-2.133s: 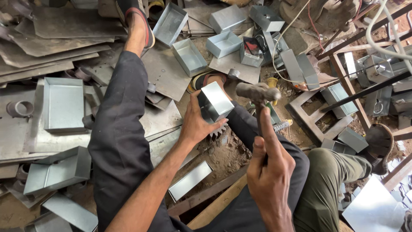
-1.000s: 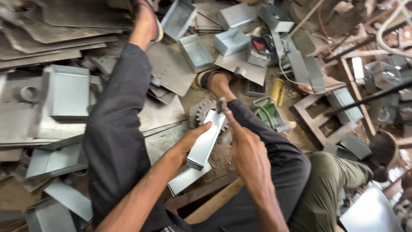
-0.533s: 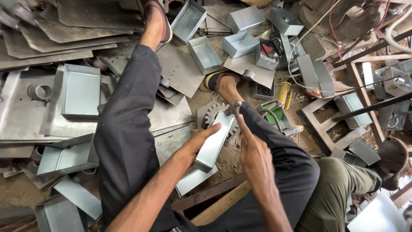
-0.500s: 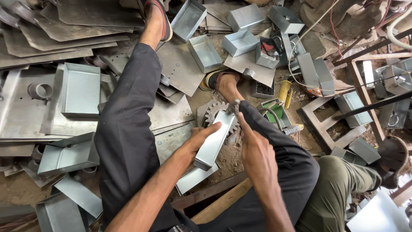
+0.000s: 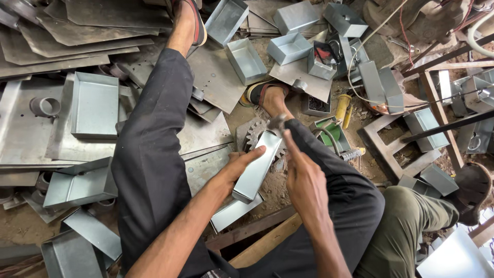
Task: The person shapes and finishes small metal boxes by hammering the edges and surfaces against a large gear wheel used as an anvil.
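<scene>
Down between the person's outstretched legs, the left hand grips a long, narrow sheet-metal tray, fingers wrapped around its left edge and thumb lying along the top. The tray is tilted, its far end resting near a toothed gear that lies on the dirt floor. The right hand is closed around the handle of a hammer, whose head sits right at the tray's upper end; whether it touches the metal cannot be told. A second flat tray lies on the ground just under the held one.

To the left, a stack of grey steel sheets carries an open rectangular tray, and another tray sits nearer the person. Beyond the feet, several small metal boxes are scattered on more sheet metal. A green box sits beside the right knee, with a yellow-handled tool just past it. On the right, another person's leg in olive trousers reaches into view beside a wooden frame.
</scene>
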